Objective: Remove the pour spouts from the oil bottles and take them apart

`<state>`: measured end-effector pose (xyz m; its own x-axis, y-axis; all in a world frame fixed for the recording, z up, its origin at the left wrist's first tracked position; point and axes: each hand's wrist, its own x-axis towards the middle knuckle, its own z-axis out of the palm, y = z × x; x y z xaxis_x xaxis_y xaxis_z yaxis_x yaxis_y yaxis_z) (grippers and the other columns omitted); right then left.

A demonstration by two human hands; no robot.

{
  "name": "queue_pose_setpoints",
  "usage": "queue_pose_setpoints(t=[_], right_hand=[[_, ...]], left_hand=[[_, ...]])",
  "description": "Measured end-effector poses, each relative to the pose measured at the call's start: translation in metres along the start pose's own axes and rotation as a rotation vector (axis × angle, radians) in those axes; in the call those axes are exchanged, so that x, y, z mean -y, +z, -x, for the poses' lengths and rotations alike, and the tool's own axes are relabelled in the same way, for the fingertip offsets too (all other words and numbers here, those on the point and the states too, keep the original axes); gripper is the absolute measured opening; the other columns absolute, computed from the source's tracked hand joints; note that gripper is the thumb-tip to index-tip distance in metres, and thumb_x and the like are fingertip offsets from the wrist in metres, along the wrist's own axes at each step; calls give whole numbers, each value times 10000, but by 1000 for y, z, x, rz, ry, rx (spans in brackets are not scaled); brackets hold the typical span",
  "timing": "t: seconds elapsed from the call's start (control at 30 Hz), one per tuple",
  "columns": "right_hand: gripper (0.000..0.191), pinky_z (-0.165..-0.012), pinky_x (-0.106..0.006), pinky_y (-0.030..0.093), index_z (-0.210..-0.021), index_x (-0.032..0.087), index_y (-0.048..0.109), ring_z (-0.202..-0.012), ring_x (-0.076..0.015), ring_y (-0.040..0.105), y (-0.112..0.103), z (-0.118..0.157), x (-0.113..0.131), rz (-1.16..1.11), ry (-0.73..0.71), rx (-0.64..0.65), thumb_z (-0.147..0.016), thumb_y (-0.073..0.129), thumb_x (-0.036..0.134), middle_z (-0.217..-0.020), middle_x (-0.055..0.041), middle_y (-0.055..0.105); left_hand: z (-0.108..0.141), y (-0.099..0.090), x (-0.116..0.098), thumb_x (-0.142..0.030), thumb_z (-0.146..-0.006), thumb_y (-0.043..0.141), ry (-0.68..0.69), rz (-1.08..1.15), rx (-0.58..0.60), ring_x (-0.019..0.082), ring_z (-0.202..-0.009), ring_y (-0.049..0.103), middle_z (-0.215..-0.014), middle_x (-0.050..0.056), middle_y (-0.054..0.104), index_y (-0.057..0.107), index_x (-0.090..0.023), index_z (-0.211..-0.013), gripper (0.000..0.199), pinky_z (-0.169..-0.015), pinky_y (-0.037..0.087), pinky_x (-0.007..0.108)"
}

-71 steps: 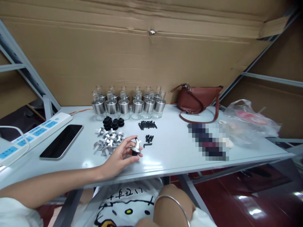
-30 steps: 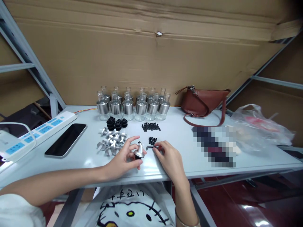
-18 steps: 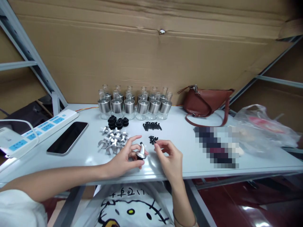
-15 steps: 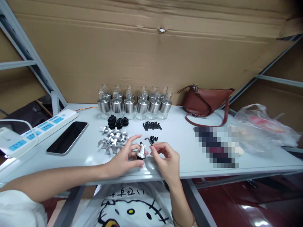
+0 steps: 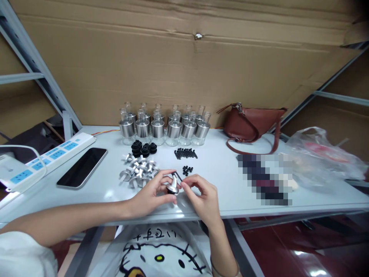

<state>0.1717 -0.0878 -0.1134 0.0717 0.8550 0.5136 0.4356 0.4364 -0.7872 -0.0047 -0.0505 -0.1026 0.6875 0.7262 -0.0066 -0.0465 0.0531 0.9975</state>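
Note:
My left hand is closed around a silver pour spout, held upright with a black stopper ring under its flange. A thin black strap-like cap piece is pinched between the thumb and forefinger of my right hand. Its far end is at the tip of the spout, beside my left forefinger; whether it is seated there I cannot tell. Left of my hands lies a heap of silver spouts. Behind them are black rubber stoppers, a row of black cap pieces and small black rings.
Glass bottles with steel sleeves stand in two rows at the back. A phone and a power strip lie on the left. On the right are a brown handbag and a clear plastic bag.
My right hand has brought the black cap piece left, so its end now meets the spout tip. My left forefinger has bent down toward that tip.

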Motion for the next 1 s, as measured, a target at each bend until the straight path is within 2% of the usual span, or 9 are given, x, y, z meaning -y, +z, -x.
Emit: queue_pose_setpoints(t=[0.13, 0.3, 0.57, 0.8, 0.9, 0.97, 1.0], right_hand=[[129, -594, -241, 472, -728, 190, 591, -607, -128, 585, 2, 0, -2, 22, 56, -8, -849, 560, 221, -662, -7, 640], [80, -582, -217, 491, -747, 190, 592, -586, -119, 614, 5, 0, -3, 24, 105, -69, -821, 588, 219, -655, 8, 652], [95, -588, -216, 468, -719, 186, 567, -589, -109, 573, 3, 0, -1, 30, 31, -31, -813, 565, 175, -647, 15, 613], [101, -598, -237, 471, -727, 187, 575, -596, -121, 567, 3, 2, 1, -15, 41, -14, -822, 560, 217, -648, 5, 610], [164, -585, -252, 467, -790, 179, 606, -590, -131, 567, -8, 0, -4, -9, 118, -197, -864, 505, 286, -666, -11, 609], [202, -569, -258, 453, -823, 171, 622, -578, -136, 554, -20, -3, -12, 85, 182, -338, -867, 482, 311, -666, -18, 608], [205, -573, -263, 448, -824, 169, 630, -578, -140, 549, -25, -5, -16, 154, 201, -352, -855, 491, 317, -664, -21, 612]], left_hand=[[0, 1, -3, -240, -787, 658, 4, 26, 13, 145, -805, 622, -940, -15, 483, 263, -273, -1327, 670, -837, 419, 340], [-1, 1, -3, -219, -796, 647, 13, 29, 49, 147, -809, 623, -938, -12, 486, 263, -272, -1324, 655, -833, 422, 342], [-1, 1, -1, -251, -793, 659, -3, -6, 35, 141, -805, 602, -958, -7, 475, 330, -255, -1278, 586, -824, 429, 336], [0, 1, -2, -244, -784, 667, 2, -8, 14, 146, -823, 600, -978, 8, 515, 351, -238, -1250, 564, -817, 439, 336], [0, 1, 0, -244, -796, 655, 1, 27, 18, 159, -842, 613, -1008, 25, 550, 335, -227, -1251, 557, -824, 454, 358], [0, 0, 2, -246, -804, 646, 0, 59, 17, 162, -837, 622, -1034, 38, 560, 329, -225, -1250, 549, -824, 465, 375], [-1, 0, 3, -244, -805, 644, 3, 67, 14, 163, -835, 624, -1044, 43, 561, 329, -225, -1249, 545, -822, 469, 380]])
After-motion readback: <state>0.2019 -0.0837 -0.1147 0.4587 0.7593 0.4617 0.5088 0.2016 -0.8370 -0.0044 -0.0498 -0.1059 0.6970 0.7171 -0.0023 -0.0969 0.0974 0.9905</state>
